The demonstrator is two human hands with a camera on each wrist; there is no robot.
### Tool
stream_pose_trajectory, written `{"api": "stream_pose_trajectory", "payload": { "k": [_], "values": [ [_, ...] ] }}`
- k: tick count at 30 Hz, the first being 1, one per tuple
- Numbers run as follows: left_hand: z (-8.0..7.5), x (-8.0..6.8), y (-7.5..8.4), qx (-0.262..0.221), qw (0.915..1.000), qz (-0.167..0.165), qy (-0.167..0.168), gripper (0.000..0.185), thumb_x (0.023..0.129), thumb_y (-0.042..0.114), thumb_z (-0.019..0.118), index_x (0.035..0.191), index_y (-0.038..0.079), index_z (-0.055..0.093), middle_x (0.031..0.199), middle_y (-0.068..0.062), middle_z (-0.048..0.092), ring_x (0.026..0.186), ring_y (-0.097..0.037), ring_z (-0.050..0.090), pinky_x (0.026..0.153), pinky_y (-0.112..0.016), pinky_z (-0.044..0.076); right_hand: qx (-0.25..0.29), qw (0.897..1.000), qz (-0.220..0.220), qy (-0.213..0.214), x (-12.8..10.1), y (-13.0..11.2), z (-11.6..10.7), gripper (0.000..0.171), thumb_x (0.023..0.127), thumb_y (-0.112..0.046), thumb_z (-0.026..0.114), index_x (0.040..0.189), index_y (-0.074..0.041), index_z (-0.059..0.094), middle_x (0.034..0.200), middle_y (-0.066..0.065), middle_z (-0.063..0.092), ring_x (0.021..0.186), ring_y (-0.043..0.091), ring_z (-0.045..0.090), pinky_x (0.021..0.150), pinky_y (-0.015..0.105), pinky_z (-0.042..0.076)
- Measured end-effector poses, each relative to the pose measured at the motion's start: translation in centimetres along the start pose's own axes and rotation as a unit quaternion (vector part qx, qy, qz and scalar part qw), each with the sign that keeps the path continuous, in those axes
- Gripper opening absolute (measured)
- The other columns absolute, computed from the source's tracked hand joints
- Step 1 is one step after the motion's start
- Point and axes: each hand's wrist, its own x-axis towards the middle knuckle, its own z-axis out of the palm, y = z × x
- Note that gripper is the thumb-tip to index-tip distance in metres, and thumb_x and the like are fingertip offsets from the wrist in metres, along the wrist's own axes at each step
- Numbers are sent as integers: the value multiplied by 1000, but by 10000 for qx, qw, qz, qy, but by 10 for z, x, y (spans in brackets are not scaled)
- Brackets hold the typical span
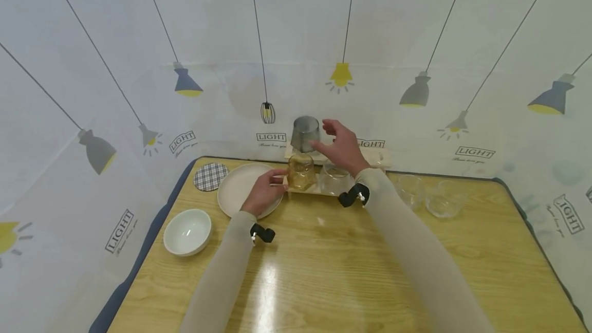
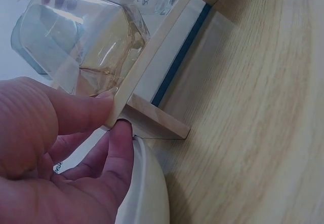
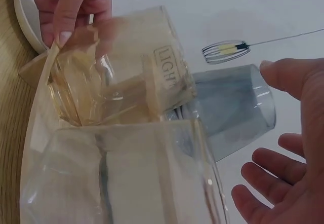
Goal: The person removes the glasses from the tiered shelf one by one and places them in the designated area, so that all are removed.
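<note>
A small wooden rack [image 2: 155, 113] with two levels stands against the back wall. My left hand [image 1: 264, 190] pinches the left end of its lower shelf, thumb on top and fingertip beneath. An amber glass [image 1: 301, 172] sits on that shelf beside the left hand, and a clear glass [image 1: 335, 179] is to its right. On the upper level at the back is a smoky grey glass [image 1: 305, 133]. Just right of the grey glass, my right hand [image 1: 343, 146] is spread with nothing held. In the right wrist view its thumb [image 3: 288, 77] is close to the glass's rim; whether they touch I cannot tell.
A pale plate [image 1: 231, 189] lies under the left forearm side, with a checked round coaster [image 1: 210, 177] behind it and a white bowl [image 1: 187, 232] in front. Two clear glass vessels, one a glass cup [image 1: 410, 191], stand right of the rack. A printed sheet covers the walls.
</note>
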Motion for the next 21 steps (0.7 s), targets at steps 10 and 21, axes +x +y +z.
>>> {"api": "stream_pose_trajectory", "payload": {
  "k": [10, 21],
  "values": [
    [-2, -1, 0, -122, 9999, -92, -48, 48, 100, 14, 72, 146, 19, 61, 143, -11, 63, 132, -30, 62, 111, -46, 53, -131, 9972, 544, -491, 28, -9, 13, 96, 90, -54, 80, 165, -16, 34, 160, 13, 50, 147, 31, 49, 118, 53, 46],
    [-1, 1, -1, -74, 9999, -26, -68, 49, 100, 14, 72, 147, 17, 60, 148, -9, 61, 137, -29, 58, 113, -46, 52, -162, 9976, 524, -433, 38, -7, 23, 90, 90, -49, 82, 161, -13, 39, 158, 12, 52, 143, 33, 53, 116, 51, 49]
  ]
}}
